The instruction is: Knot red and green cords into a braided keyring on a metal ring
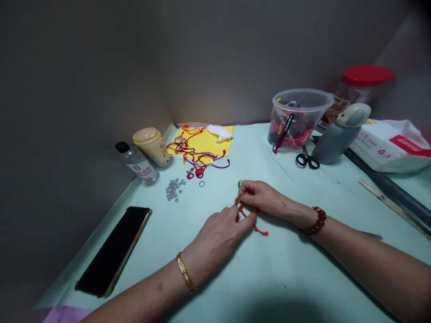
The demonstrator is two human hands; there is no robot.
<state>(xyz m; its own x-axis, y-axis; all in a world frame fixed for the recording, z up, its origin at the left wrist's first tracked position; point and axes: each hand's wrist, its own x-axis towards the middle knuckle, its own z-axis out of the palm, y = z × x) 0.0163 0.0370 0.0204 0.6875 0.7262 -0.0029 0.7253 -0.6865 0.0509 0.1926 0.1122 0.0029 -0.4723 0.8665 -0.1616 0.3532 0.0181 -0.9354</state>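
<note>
My left hand (215, 237), with a gold bangle (185, 272) on the wrist, comes in from the lower left. Its fingertips press on a small knotted piece of red and green cord (239, 202). My right hand (259, 197), with a dark red bead bracelet (315, 222) on the wrist, pinches the same knot from the right. A red cord tail (259, 227) trails from the knot down to the right across the pale green table covering (279, 278). A green loop (240, 184) shows just above my right fingers.
A yellow sheet (215, 139) holds tangled red and purple cords. Nearby lie several metal rings (173, 189). A black phone (112, 251), bottle, and paper cup are on the left; a plastic tub of cords, scissors (307, 159), grey holder, red-lidded jar, and white bag are at the back right.
</note>
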